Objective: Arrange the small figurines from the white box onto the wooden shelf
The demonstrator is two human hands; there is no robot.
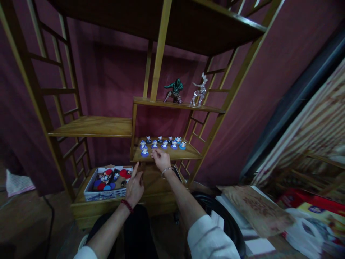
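Figures (164, 144) stand spaced, apparently so each shows, at the right hand's (161, 160) 12 o'clock, its fingertips bunched, on what I can't tell; the left hand (135, 185), one finger extended, is at 7 o'clock.

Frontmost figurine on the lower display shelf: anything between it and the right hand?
Nothing visible. The right hand is just right of the frontmost figurine, with only bare shelf showing in the gap. The other figurines stand farther back, not between them.
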